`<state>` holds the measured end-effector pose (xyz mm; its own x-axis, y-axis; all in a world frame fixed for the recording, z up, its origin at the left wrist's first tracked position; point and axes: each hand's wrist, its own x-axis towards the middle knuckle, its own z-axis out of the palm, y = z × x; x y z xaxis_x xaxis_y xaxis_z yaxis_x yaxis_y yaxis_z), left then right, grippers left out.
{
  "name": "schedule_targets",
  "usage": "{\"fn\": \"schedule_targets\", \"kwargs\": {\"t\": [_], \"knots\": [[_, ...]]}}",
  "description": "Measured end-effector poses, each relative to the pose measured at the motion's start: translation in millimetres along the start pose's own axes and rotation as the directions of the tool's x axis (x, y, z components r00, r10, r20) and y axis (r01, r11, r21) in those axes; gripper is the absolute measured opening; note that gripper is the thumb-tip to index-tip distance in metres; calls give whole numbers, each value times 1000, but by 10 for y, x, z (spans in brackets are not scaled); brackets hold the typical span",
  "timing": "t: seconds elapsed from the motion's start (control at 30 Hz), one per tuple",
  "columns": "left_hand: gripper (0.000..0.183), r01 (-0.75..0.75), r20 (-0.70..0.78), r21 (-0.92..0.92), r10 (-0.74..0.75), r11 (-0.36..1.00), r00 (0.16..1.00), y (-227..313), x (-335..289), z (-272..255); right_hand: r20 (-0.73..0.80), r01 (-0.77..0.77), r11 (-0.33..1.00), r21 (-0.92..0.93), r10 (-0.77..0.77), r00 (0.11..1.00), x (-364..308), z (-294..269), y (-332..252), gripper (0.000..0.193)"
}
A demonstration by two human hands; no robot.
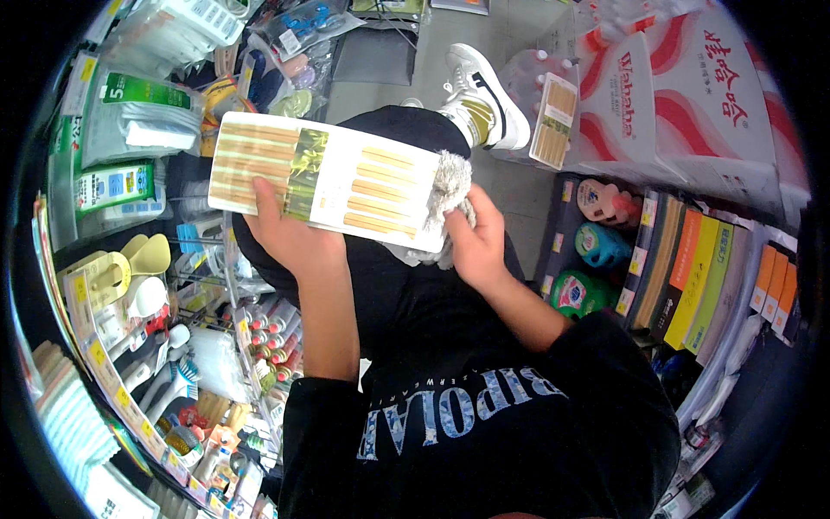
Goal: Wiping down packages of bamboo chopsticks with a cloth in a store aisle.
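Note:
A flat white pack of wooden chopsticks (385, 186), with a green printed band across it, is held tilted above my lap. My left hand (298, 242) grips its lower edge, thumb on the front face and the other fingers hidden behind. At the pack's right end, my right hand (477, 246) is closed around a fluffy grey cloth (451, 180). That cloth is pressed over the pack's right edge, partly wrapping it.
Another chopstick pack (553, 121) leans by the white and red cartons (631, 104) at right. Shelves of kitchen brushes (177, 381) and bagged goods (143, 112) stand close on the left. Detergent bottles (581, 294) and notebooks (696, 277) fill the right shelf.

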<state>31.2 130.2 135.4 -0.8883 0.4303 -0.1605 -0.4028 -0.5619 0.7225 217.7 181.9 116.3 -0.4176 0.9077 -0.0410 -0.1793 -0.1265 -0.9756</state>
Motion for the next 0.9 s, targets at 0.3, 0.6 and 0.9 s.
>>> {"fn": "schedule_targets", "kwargs": {"t": [0.3, 0.6, 0.9], "knots": [[102, 771, 772, -254, -357, 585, 525, -36, -586, -395, 356, -41, 998, -37, 51, 933, 1127, -973, -439, 28], [116, 993, 757, -120, -647, 3, 94, -380, -894, -240, 573, 86, 980, -179, 33, 819, 1072, -582, -588, 27], [107, 983, 749, -152, -636, 107, 185, -288, -804, -188, 137, -142, 930, 339, 100, 986, 1183, -508, -654, 36]]}}
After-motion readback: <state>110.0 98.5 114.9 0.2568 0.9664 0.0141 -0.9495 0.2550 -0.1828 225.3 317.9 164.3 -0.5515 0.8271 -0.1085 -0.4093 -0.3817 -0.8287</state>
